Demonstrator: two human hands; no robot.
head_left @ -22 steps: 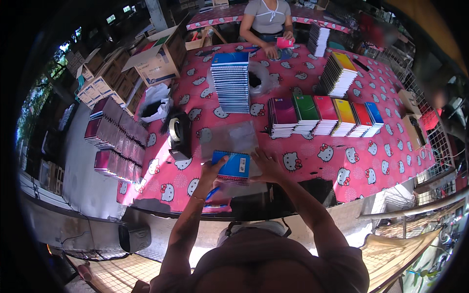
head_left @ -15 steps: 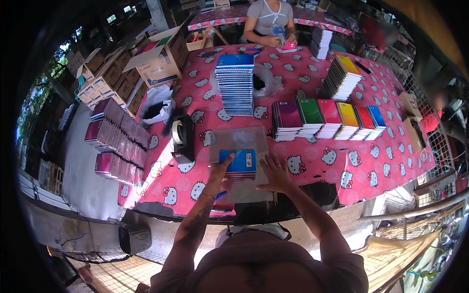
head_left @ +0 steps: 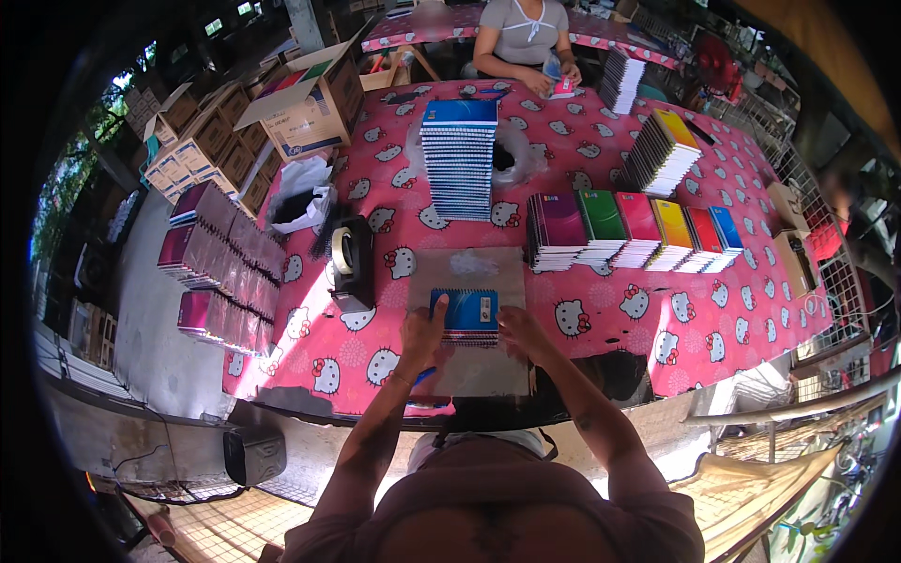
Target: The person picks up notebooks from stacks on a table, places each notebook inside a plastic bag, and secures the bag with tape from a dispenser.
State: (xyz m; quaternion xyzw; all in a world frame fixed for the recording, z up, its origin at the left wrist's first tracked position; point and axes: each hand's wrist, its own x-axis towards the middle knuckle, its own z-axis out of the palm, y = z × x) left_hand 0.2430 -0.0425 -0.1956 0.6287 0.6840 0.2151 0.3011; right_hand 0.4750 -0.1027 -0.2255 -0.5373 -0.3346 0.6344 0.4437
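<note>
A short stack of spiral notebooks [head_left: 466,312] with a blue cover on top lies in front of me, on a clear plastic sheet over a greyish board [head_left: 469,375]. My left hand [head_left: 424,330] is closed round its left side, thumb on the top cover and fingers out of sight beneath or behind the edge. At the opposite edge, my right hand [head_left: 522,330] has its fingers bent in against the notebooks. Whether it also pinches plastic cannot be made out. A blue pen [head_left: 425,375] lies beside my left wrist.
A black tape dispenser [head_left: 353,267] stands left of the board. Beyond it rises a tall notebook stack [head_left: 458,164]. Coloured notebook piles [head_left: 601,225] line the right; wrapped bundles [head_left: 221,267] sit at left. Across the pink table [head_left: 582,375], a person [head_left: 526,42] handles a small item.
My right hand has gone from lying spread on the plastic to closing at the notebooks' right edge. My left hand keeps its hold. The view has shifted slightly.
</note>
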